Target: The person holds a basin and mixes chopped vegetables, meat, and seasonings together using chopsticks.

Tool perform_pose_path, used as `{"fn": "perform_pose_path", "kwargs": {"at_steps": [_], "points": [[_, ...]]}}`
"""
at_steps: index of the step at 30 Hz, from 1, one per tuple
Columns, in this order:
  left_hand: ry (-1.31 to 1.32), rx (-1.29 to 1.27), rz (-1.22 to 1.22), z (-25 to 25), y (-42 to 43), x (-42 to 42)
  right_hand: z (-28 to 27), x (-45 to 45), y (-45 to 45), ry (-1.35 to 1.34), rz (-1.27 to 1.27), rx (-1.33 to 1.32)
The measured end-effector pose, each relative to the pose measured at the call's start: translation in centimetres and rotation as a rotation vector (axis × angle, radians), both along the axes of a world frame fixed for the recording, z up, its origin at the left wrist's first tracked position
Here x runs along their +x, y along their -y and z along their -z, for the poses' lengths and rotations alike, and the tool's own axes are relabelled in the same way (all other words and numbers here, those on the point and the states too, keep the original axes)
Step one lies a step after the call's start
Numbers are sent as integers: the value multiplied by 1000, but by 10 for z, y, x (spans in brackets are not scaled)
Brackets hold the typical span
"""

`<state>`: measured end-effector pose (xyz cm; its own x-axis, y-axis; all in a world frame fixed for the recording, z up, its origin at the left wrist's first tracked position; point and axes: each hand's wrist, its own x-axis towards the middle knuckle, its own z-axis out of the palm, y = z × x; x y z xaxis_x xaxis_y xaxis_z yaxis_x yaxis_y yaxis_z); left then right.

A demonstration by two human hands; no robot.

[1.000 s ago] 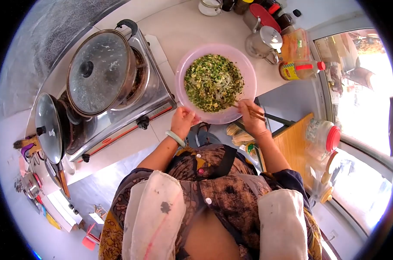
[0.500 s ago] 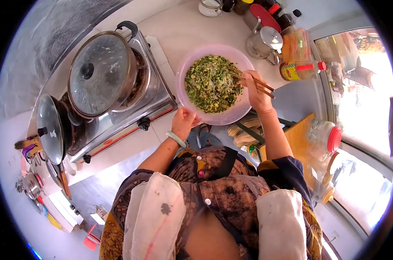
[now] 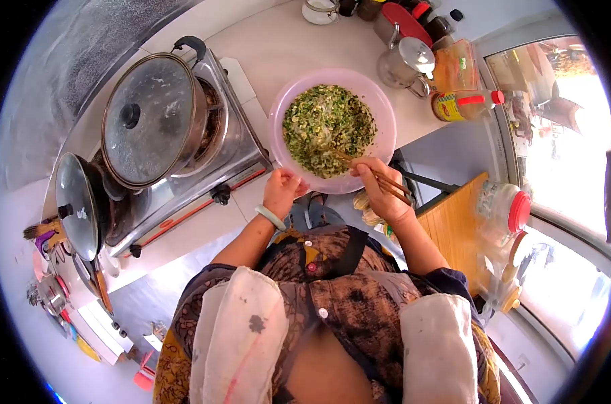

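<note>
A pink bowl [image 3: 386,120] stands on the counter, holding a chopped green and yellow mixture [image 3: 329,128] with pale translucent strands. My right hand [image 3: 383,192] is closed around brown chopsticks [image 3: 391,186] at the bowl's near right rim. Their tips are sunk in the near part of the mixture. At the near left rim, my left hand [image 3: 283,192] grips the bowl's edge with bent fingers. A pale bangle [image 3: 270,217] circles the left wrist.
To the left, a gas stove [image 3: 228,155] carries a large lidded pot [image 3: 151,121] and a smaller lidded pan [image 3: 77,205]. A metal pitcher [image 3: 406,64] and a sauce bottle [image 3: 463,106] stand right of the bowl. Jars [image 3: 507,205] sit on a wooden surface [image 3: 457,215].
My right hand with the chopsticks has moved toward me and slightly left, from the bowl's right side to its near right rim. My left hand stays at the rim.
</note>
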<state>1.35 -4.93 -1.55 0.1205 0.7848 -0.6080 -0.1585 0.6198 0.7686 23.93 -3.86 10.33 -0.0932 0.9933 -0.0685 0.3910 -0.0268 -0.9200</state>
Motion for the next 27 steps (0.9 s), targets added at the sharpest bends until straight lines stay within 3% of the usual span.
{"fn": "perform_pose_path", "kwargs": {"at_steps": [4, 6, 8, 11, 12, 14, 19, 25, 26, 27], "points": [[-28, -13, 35, -4, 0, -1, 27, -6, 13, -25, -106, -9], [-19, -21, 27, -4, 0, -1, 41, 12, 15, 174, -229, -62], [2, -39, 2, -5, -1, -1, 88, 54, 15, 308, -268, -92], [25, -24, -14, 2, 2, -1, 69, 73, -19, 149, -9, -129], [25, -20, -13, 3, 2, 0, 50, 66, -33, -111, 179, -251], [19, -16, -11, 3, 3, -1, 56, 83, -61, 87, 21, -118], [4, -17, -8, -6, 1, 1, 36, 81, -113, 113, -141, -25], [43, 1, -40, -1, 4, 0, 54, 88, -42, 45, 54, -285], [51, -2, -44, -2, 3, 1, 59, 87, -27, 104, -16, -223], [38, -14, -39, -5, 2, 2, 55, 75, -15, -41, 59, -297]]}}
